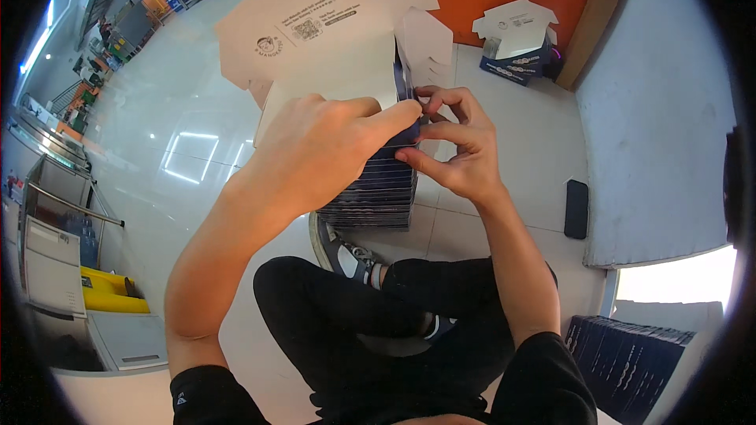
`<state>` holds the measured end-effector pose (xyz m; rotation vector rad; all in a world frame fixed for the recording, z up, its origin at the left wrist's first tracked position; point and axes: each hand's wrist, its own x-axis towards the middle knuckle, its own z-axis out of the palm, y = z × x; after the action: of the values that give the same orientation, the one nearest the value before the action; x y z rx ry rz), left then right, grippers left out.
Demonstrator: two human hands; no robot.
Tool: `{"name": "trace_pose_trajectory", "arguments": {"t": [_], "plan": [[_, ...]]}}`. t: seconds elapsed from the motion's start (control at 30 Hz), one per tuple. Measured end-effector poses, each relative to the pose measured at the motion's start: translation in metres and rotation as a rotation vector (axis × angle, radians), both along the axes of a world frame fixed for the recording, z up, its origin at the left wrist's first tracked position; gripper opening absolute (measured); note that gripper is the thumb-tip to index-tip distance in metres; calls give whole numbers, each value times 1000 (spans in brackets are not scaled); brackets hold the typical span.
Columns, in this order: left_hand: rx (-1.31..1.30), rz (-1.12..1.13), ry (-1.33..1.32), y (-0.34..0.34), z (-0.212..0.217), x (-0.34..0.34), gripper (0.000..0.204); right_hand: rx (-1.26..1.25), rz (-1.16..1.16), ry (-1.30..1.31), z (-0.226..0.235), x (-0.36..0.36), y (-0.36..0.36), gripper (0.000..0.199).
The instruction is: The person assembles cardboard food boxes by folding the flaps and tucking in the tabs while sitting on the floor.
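Note:
A cardboard box [331, 63], pale inside and dark blue outside, lies partly folded with its printed lid spread away from me. It rests on a tall stack of flat dark blue box blanks [366, 203] on the floor. My left hand [327, 138] reaches across the box, its fingers closed at the near right corner. From the right, my right hand [461, 142] grips the same corner with curled fingers, its thumb against the dark blue edge. The left fingertips are partly hidden behind the hand, and both hands cover the fold at that corner.
A folded box [516, 55] with its lid up stands by the orange wall. A black phone [576, 208] lies on the tiled floor at right. More dark blue blanks [626, 362] stand at lower right. My crossed legs [386, 299] sit close behind the stack.

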<state>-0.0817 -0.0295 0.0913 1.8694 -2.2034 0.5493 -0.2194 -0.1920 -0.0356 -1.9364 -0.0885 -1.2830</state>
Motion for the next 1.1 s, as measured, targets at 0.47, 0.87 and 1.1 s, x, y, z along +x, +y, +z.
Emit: {"name": "trace_pose_trajectory", "arguments": {"t": [0.47, 0.87, 1.1], "plan": [[80, 12, -99, 2, -1, -20, 27, -183, -185, 20, 3, -13, 2, 32], [147, -39, -188, -4, -5, -27, 21, -204, -187, 4, 1, -12, 1, 35], [259, -88, 120, -22, 16, -8, 29, -254, -113, 22, 3, -14, -6, 37]]}}
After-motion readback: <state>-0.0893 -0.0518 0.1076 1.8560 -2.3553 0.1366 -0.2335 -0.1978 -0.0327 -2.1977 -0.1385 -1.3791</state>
